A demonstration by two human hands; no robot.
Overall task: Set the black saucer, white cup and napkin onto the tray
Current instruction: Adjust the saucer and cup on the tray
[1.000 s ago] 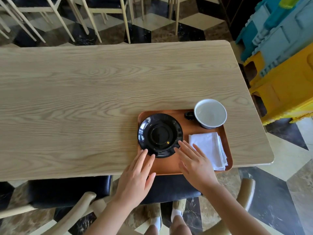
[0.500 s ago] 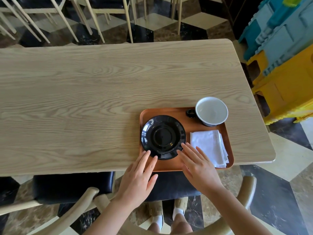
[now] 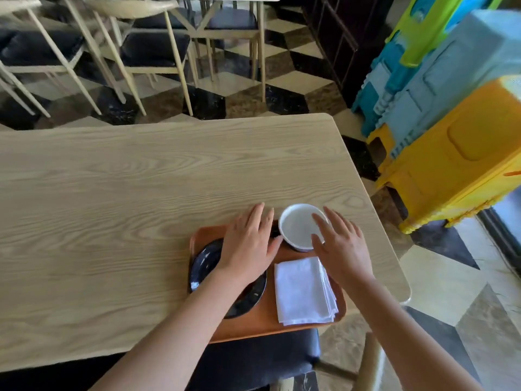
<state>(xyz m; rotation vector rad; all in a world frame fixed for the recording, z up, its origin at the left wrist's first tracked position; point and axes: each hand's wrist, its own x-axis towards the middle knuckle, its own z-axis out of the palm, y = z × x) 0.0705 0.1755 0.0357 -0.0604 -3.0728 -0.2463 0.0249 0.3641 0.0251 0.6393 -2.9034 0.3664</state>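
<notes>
A big pale wood-grain table (image 3: 127, 207) is carrying a smooth orange-brown tray (image 3: 282, 324) at its near edge, rounded corners hanging slightly over. On the tray a glossy round black saucer (image 3: 201, 266) is sitting half hidden under the left hand (image 3: 248, 244), fingers flat and loose, gripping nothing. A folded white cloth napkin (image 3: 303, 290) is lying beside it. The right hand (image 3: 341, 245) is spreading open against the white cup (image 3: 297, 227), which is showing nothing inside; its dark handle is barely visible.

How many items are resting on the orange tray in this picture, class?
3. The black saucer sits at the tray's left, partly under the left hand; the white cup at the far right corner; the folded napkin at the near right.
</notes>
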